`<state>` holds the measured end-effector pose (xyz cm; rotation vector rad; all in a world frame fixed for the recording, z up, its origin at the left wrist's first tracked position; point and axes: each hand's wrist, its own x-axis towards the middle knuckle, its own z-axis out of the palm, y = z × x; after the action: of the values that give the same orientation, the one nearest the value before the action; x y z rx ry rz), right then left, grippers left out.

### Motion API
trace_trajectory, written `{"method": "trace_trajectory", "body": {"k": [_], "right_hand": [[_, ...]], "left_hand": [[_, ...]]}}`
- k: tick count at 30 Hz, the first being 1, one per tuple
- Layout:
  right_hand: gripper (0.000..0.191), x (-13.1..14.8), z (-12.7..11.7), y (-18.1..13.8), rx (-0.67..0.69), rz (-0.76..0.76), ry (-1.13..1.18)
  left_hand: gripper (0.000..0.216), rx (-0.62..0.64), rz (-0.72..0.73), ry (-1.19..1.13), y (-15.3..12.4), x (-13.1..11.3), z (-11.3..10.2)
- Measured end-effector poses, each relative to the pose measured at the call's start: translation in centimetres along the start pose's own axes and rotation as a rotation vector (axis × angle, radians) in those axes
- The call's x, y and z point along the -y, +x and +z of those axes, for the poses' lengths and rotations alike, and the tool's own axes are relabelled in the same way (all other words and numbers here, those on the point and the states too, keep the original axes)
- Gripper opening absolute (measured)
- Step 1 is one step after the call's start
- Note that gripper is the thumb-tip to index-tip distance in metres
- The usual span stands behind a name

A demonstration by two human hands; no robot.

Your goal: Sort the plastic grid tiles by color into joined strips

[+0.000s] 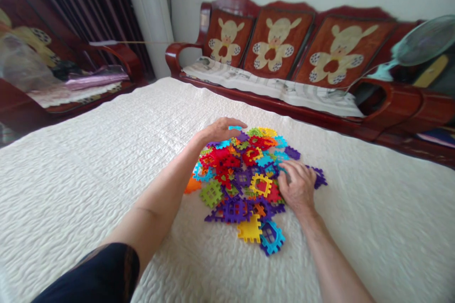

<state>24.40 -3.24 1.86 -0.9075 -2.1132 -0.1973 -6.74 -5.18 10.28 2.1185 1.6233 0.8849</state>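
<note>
A heap of flat plastic interlocking tiles in red, purple, yellow, green, blue and orange lies on a white quilted cover. My left hand rests palm down on the far left edge of the heap, fingers stretched flat over the tiles. On the heap's right side sits my right hand, its fingers curled down onto the tiles; whether it grips one is hidden. A yellow tile and a blue tile lie at the near edge.
A red wooden sofa with cartoon-animal cushions runs along the far side. Another wooden seat piled with cloth and bags stands at the left. A green fan is at the right.
</note>
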Motion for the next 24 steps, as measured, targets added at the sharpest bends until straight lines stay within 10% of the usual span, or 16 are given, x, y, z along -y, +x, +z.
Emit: {"method": "trace_trajectory", "body": {"k": [11, 24], "right_hand": [[0.021, -1.3, 1.1, -0.4, -0.003, 0.003, 0.036], [0.023, -0.1, 0.9, -0.4, 0.098, 0.123, -0.016]], "left_hand": [[0.042, -0.487, -0.714, 0.111, -7.9, 3.8, 1.4], [0.032, -0.498, -0.382, -0.245, -6.6, 0.3, 7.9]]}}
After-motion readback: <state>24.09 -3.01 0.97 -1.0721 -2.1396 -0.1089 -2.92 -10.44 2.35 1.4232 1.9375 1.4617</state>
